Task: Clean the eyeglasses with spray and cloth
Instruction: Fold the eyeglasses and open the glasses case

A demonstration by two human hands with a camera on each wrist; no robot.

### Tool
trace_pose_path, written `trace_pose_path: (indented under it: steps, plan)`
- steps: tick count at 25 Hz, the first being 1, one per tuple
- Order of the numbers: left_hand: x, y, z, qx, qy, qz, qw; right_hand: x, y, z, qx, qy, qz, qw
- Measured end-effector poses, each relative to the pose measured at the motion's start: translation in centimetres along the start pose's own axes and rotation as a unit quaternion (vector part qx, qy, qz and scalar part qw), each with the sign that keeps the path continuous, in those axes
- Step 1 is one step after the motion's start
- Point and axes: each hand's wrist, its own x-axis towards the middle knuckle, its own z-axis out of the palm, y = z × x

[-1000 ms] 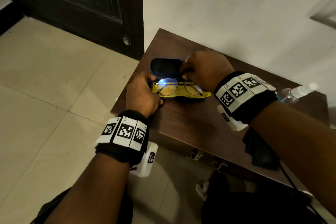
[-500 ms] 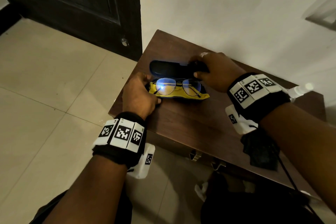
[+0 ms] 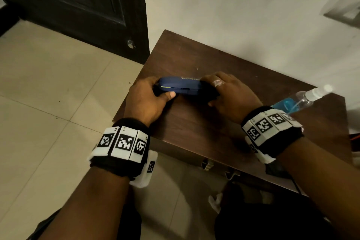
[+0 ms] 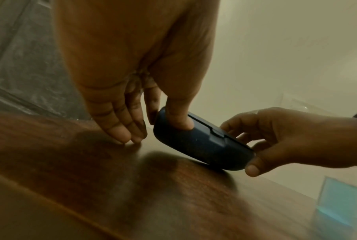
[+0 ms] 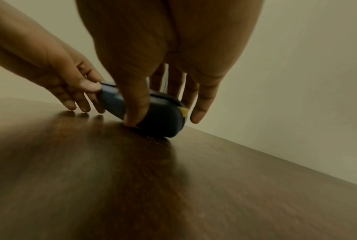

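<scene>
A dark blue glasses case [image 3: 181, 87] lies closed on the brown wooden table [image 3: 194, 132]. My left hand [image 3: 150, 99] pinches its left end, thumb on the front seam [image 4: 177, 120]. Over at the right end, my right hand [image 3: 228, 93] curls round the case, thumb in front and fingers behind [image 5: 198, 105]. A corner of yellow cloth [image 5: 184, 112] pokes out of the seam, and a thin yellow line shows there in the head view. The eyeglasses are hidden inside the case [image 4: 202, 146]. A clear spray bottle [image 3: 300, 101] of blue liquid lies to the right, behind my right wrist.
The table stands against a pale wall [image 3: 233, 15], its left edge next to a dark door [image 3: 78, 2]. Tiled floor [image 3: 48, 103] lies to the left. Bare tabletop stretches in front of the case. Dark clutter sits below the table's near edge.
The case stood open with the glasses on the yellow cloth inside; now its lid is down and the glasses are out of sight. My right hand moved from the lid to the case's right end.
</scene>
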Motion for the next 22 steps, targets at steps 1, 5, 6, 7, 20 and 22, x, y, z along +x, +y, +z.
trace_pose_path:
  steps: [1, 5, 6, 7, 20, 22]
  plan:
    - [0.0, 0.1, 0.0, 0.009, 0.008, 0.015, 1.0, 0.1, 0.1, 0.1, -0.001, 0.017, 0.001, 1.0]
    - [-0.1, 0.4, 0.1, 0.089, 0.052, 0.101, 0.99, 0.6, 0.1, -0.1, 0.0, 0.028, 0.006, 1.0]
    - [-0.2, 0.4, 0.1, 0.098, 0.056, 0.111, 0.987, 0.6, 0.1, -0.1, 0.001, 0.028, 0.008, 1.0]
    - [-0.2, 0.4, 0.2, 0.103, 0.058, 0.116, 0.986, 0.6, 0.1, 0.1, 0.004, 0.037, 0.005, 0.999]
    - [-2.0, 0.6, 1.1, 0.163, 0.04, 0.084, 0.982, -1.9, -1.9, 2.4, -0.018, 0.1, 0.032, 0.994]
    - [-2.5, 0.3, 1.2, 0.165, 0.035, 0.073, 0.983, -2.4, -2.2, 2.2, -0.026, 0.09, 0.034, 0.995]
